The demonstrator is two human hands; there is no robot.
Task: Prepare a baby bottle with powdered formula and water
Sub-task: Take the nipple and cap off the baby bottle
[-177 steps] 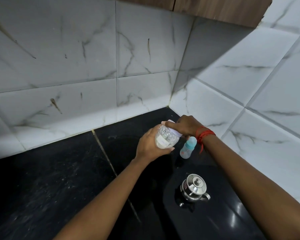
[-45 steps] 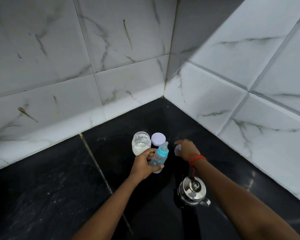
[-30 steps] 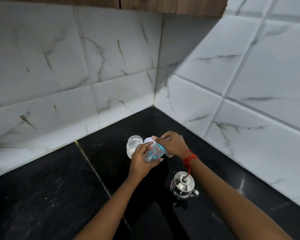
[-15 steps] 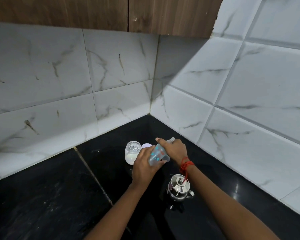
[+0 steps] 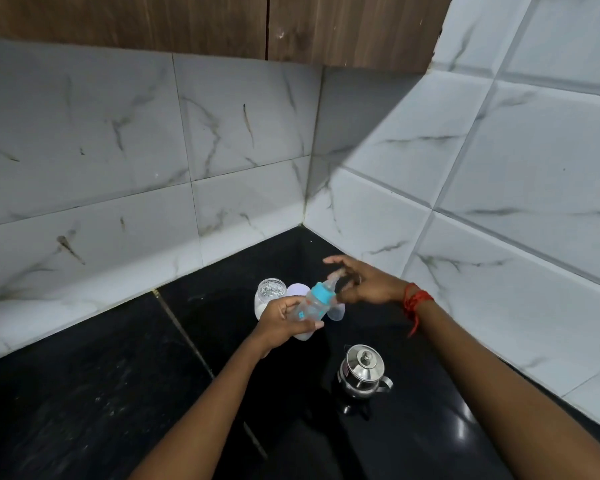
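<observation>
Nearest in: small steel kettle, lid on, sitting upright on the black desk between the two forearms, closer to the right one. Loads of bare desk off to the left of it, with a thin seam cutting diagonally through.

Just past that, left hand wrapped round the lower body of the baby bottle, fingers curled underneath and thumb on top, proper solid grip. Bottle up off the desk and tilted, teal collar and teat pointing up and right toward the other hand.

Then right hand, red thread on the wrist, fingers spread loose and released, hovering right at the teat tip. Too blurry there to tell touching from just short of it.

Also a clear cap peeking out below that hand, just behind the bottle. Can't tell if lying on the desk or not.

Behind the left hand: open glass jar with white powder in the bottom, pale round lid right beside it on the right, both partly hidden by hand and bottle.

Beyond those, not much room. Desk narrowing into the corner, tiled walls closing in at the back and all along the right side. Up top, wooden cabinet hanging over the lot.
</observation>
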